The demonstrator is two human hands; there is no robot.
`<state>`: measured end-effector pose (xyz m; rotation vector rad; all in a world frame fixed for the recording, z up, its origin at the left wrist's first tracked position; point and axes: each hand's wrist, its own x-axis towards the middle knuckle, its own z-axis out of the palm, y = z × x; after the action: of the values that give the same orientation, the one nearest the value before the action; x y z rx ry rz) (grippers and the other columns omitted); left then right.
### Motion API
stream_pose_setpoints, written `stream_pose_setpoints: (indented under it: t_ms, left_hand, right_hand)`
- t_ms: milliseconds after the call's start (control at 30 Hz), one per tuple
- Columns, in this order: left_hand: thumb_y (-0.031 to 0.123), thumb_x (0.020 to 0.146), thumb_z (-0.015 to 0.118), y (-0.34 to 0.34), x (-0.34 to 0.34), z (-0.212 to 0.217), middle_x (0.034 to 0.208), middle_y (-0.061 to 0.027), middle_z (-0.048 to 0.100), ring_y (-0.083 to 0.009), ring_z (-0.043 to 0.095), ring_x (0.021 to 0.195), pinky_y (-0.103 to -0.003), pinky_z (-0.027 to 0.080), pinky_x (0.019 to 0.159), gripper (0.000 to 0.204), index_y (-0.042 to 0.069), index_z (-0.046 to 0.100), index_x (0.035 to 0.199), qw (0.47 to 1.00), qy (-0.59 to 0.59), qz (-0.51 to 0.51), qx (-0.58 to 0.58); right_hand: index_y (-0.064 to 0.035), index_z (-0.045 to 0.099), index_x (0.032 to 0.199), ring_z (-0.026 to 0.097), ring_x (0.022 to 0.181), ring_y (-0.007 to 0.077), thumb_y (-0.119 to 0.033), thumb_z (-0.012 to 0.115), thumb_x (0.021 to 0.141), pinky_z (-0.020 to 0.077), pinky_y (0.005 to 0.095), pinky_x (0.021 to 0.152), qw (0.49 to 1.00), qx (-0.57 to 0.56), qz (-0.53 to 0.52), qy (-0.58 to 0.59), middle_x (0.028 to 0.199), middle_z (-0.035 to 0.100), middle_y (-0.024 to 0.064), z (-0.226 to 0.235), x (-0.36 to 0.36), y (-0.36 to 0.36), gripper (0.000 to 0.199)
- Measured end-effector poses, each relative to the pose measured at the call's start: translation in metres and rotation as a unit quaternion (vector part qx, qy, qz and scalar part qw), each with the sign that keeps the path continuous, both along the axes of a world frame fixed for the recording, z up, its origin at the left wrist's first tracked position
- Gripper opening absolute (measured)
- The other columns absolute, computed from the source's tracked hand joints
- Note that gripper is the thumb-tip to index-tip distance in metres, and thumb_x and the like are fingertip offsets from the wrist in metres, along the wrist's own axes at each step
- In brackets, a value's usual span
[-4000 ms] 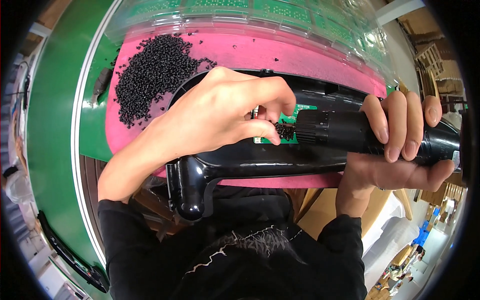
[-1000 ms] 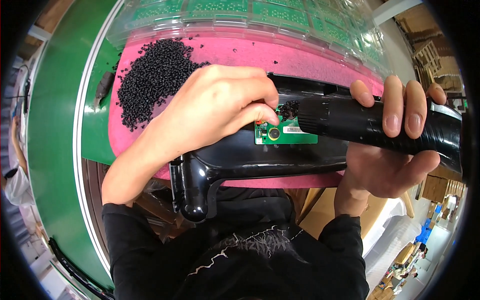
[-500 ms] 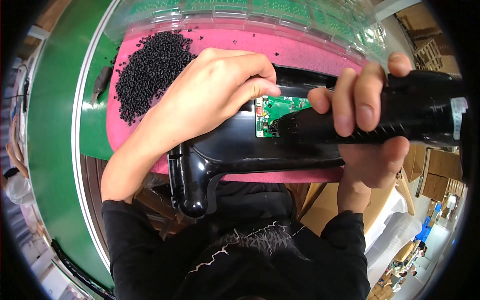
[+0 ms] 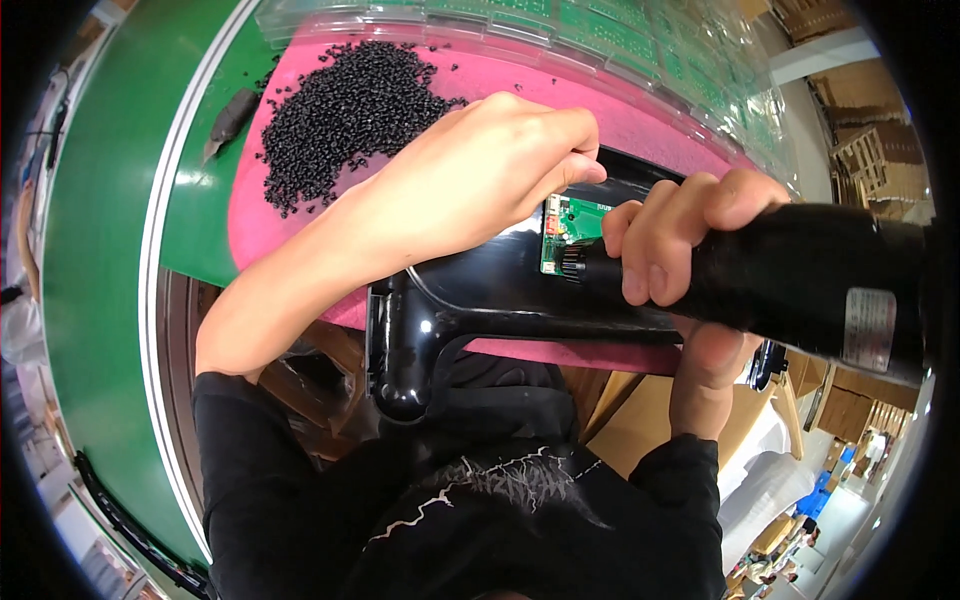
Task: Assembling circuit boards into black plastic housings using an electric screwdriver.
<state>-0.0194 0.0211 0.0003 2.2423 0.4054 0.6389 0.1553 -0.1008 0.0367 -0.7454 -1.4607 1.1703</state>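
Compared with a second ago, the black cylindrical tool (image 4: 820, 275) is now pointing its nose over the near left part of the green circuit board (image 4: 585, 220) instead of its far right part, and the left hand (image 4: 510, 160) is now sitting past the board's far edge rather than over its left end. Well to the left of the board, a pile of small black pieces (image 4: 345, 125) is spreading over the pink mat (image 4: 252, 215). Nearer the board, the left hand is curling its fingers with the thumb tip close to the index finger; I cannot tell whether it is pinching anything. The board itself is lying in the black housing (image 4: 490, 280), which is extending beyond it on the left. To the board's right, the right hand (image 4: 690, 235) is grasping the tool, its fingers wrapping over the barrel and its thumb pressing from the near side.
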Motion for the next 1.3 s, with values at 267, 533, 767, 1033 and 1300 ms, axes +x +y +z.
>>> stream_pose_setpoints:
  t_ms: [267,533,767,1033,1300]
  left_hand:
    - [0.011,0.082,0.072,-0.003,-0.004,0.0,0.079,-0.0155,0.063,-0.0332,0.065,0.073,-0.04,0.051,0.066,0.02,-0.002,0.058,0.086,0.999,0.024,-0.045,0.011]
    - [0.015,0.078,0.075,-0.006,-0.003,0.0,0.08,-0.0159,0.063,-0.0368,0.064,0.077,-0.041,0.051,0.066,0.023,-0.002,0.062,0.088,0.989,0.0,-0.134,0.066]
    - [0.008,0.079,0.075,-0.006,0.001,0.006,0.079,-0.0116,0.068,-0.0218,0.069,0.07,-0.031,0.051,0.056,0.02,-0.004,0.063,0.089,0.987,-0.039,-0.143,-0.053]
    - [0.025,0.062,0.087,-0.007,0.002,0.006,0.105,-0.0033,0.064,-0.0157,0.058,0.07,-0.03,0.05,0.063,0.062,0.007,0.061,0.116,0.993,0.055,-0.104,-0.012]
    - [0.017,0.06,0.086,-0.011,0.0,0.004,0.116,-0.0058,0.059,-0.0282,0.063,0.093,-0.038,0.053,0.08,0.061,0.007,0.059,0.115,0.982,0.144,-0.114,0.034]
  right_hand:
    - [-0.0165,0.042,0.136,0.053,0.072,0.0124,-0.047,0.077,0.082,0.041,0.036,0.076,0.996,0.077,0.019,0.03,0.084,0.053,-0.0033,-0.001,-0.006,0.004,0.071]
    - [-0.0154,0.04,0.131,0.049,0.082,0.0105,-0.036,0.082,0.08,0.0371,0.0368,0.082,0.965,0.157,-0.085,0.191,0.092,0.05,-0.0067,0.009,0.004,-0.012,0.069]
    - [-0.0146,0.038,0.132,0.051,0.086,0.012,-0.031,0.08,0.083,0.0368,0.0391,0.085,0.956,0.178,-0.042,0.23,0.094,0.05,-0.0066,0.011,0.012,-0.012,0.067]
    - [-0.0111,0.044,0.126,0.046,0.058,0.0082,-0.039,0.066,0.086,0.0364,0.0287,0.062,0.98,0.135,-0.116,0.089,0.075,0.05,-0.0044,0.024,0.045,-0.029,0.053]
    - [-0.0088,0.046,0.121,0.045,0.055,0.01,-0.036,0.061,0.086,0.0373,0.0291,0.058,0.972,0.099,-0.173,0.125,0.071,0.049,-0.0016,0.0,0.052,-0.033,0.047]
